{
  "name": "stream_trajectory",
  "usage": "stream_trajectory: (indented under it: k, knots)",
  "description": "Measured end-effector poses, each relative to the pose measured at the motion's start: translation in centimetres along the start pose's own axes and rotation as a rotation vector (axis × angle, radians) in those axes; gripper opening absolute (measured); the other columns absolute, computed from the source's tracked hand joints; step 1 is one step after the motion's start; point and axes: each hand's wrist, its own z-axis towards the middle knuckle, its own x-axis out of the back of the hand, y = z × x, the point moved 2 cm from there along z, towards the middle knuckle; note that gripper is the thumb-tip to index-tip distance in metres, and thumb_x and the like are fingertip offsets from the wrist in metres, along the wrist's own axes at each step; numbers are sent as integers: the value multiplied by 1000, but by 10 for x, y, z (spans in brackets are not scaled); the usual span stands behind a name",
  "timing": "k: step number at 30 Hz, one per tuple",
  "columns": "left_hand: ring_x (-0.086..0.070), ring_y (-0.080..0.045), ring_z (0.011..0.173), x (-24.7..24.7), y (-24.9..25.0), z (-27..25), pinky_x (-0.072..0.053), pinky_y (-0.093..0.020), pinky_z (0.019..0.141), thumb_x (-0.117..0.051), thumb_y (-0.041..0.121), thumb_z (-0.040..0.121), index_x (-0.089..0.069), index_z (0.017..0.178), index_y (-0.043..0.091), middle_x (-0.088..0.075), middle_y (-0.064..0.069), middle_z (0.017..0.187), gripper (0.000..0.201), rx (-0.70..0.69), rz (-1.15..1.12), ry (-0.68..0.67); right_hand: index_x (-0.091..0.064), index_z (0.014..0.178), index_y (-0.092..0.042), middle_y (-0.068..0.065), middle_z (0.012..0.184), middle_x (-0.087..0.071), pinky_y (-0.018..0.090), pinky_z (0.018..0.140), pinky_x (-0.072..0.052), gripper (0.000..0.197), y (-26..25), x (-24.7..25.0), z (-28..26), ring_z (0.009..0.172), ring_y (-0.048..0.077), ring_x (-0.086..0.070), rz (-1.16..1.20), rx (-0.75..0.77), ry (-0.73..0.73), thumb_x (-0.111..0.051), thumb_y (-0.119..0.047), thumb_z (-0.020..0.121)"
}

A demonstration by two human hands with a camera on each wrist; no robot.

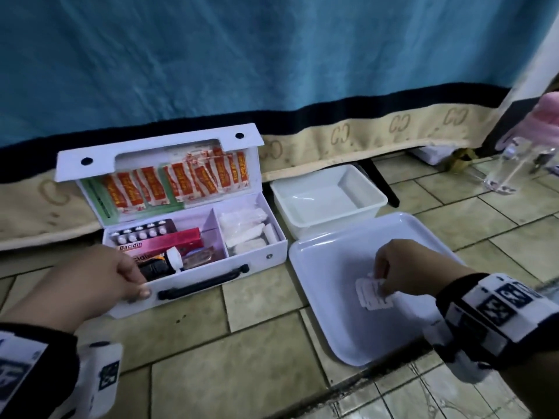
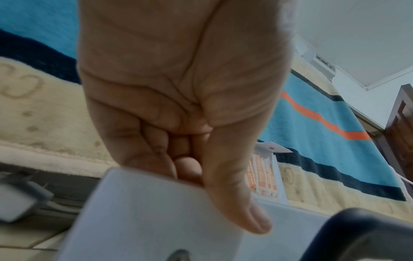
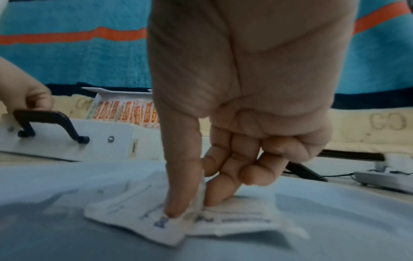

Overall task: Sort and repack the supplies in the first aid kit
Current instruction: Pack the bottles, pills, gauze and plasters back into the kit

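A white first aid kit [image 1: 266,255] stands open on the tiled floor, with orange plaster strips [image 1: 181,179] in its lid. Its left compartment holds a blister pack, a pink Bacidin box [image 1: 169,241] and small bottles; its right one holds white gauze rolls [image 1: 245,231]. My left hand [image 1: 121,276] grips the kit's front left wall [image 2: 156,211], thumb outside, fingers inside. My right hand [image 1: 390,273] pinches small white sachets [image 1: 373,293] between thumb and fingers, low over the flat white tray [image 1: 332,328]. The right wrist view shows the sachets [image 3: 223,220] resting on the tray.
An empty white tub [image 1: 326,198] stands behind the tray, right of the kit. A blue blanket with a beige border [image 1: 332,137] hangs along the back. A clear glass object [image 1: 508,167] stands at the far right. A black handle [image 1: 202,282] runs across the kit's front.
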Motion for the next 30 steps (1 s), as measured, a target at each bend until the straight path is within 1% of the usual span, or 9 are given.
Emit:
stream_trajectory:
  k: [6, 10, 13, 16, 19, 21, 23, 26, 30]
  knots:
    - [-64, -14, 61, 0, 0, -12, -46, -28, 59, -89, 19, 59, -69, 46, 24, -67, 7, 53, 24, 26, -66, 51, -56, 57, -35, -11, 61, -60, 12, 53, -40, 30, -21, 18, 3, 59, -1, -52, 113, 116, -12, -75, -18, 72]
    - [-64, -9, 77, 2, 3, -18, -46, -16, 55, -85, 22, 65, -67, 76, 27, -68, 5, 81, 22, -46, -243, 44, -70, 68, -18, -2, 67, -72, 23, 61, -49, 11, -50, 54, -6, 59, 10, -62, 470, 210, 87, -76, -22, 76]
    - [-56, -6, 94, 16, 16, -15, -44, -20, 77, -78, 34, 71, -59, 103, 35, -54, 11, 106, 38, -168, -200, 161, -66, 72, -5, 5, 60, -65, 23, 54, -54, 10, -83, 64, 4, 52, 14, -61, 842, 283, 79, -69, -3, 81]
    - [-43, -12, 118, 32, 39, -7, -35, -29, 103, -68, 40, 80, -48, 131, 29, -42, 9, 128, 56, -298, -46, 284, -67, 79, -6, 1, 69, -61, 33, 60, -57, 8, -116, 67, 32, 53, 20, -63, 857, 323, 148, -65, -7, 86]
    - [-22, -12, 136, 39, 54, 10, -20, -28, 114, -61, 41, 86, -23, 147, 23, -23, 7, 146, 74, -396, 103, 336, -64, 82, 0, 7, 72, -60, 29, 64, -55, 7, -151, 76, 58, 54, 12, -62, 895, 365, 223, -62, -4, 88]
    - [-11, -17, 141, 39, 54, 21, -15, -31, 116, -59, 42, 87, -8, 150, 18, -13, 2, 151, 85, -353, 195, 362, -62, 77, -1, 5, 67, -61, 21, 64, -53, 10, -169, 86, 67, 54, 3, -59, 1034, 406, 281, -61, 1, 87]
    - [-2, -19, 144, 38, 52, 26, -12, -35, 117, -56, 45, 88, -1, 151, 17, -3, 0, 155, 88, -300, 280, 358, -62, 68, -9, 4, 68, -64, 22, 68, -53, 21, -180, 98, 71, 61, 8, -60, 1234, 447, 348, -62, 4, 84]
    - [-2, -19, 144, 41, 55, 26, -14, -38, 115, -58, 44, 86, -19, 146, 19, -6, 2, 156, 75, -329, 345, 400, -64, 65, -13, 3, 70, -65, 19, 70, -51, 22, -188, 115, 73, 68, 11, -59, 1393, 496, 460, -66, 2, 81]
    - [-4, -17, 144, 47, 58, 25, -16, -40, 115, -58, 30, 89, -32, 139, 24, -9, 6, 157, 57, -341, 348, 397, -66, 69, -10, 2, 67, -66, 21, 66, -51, 16, -204, 122, 77, 65, 11, -59, 1463, 540, 432, -69, 3, 77]
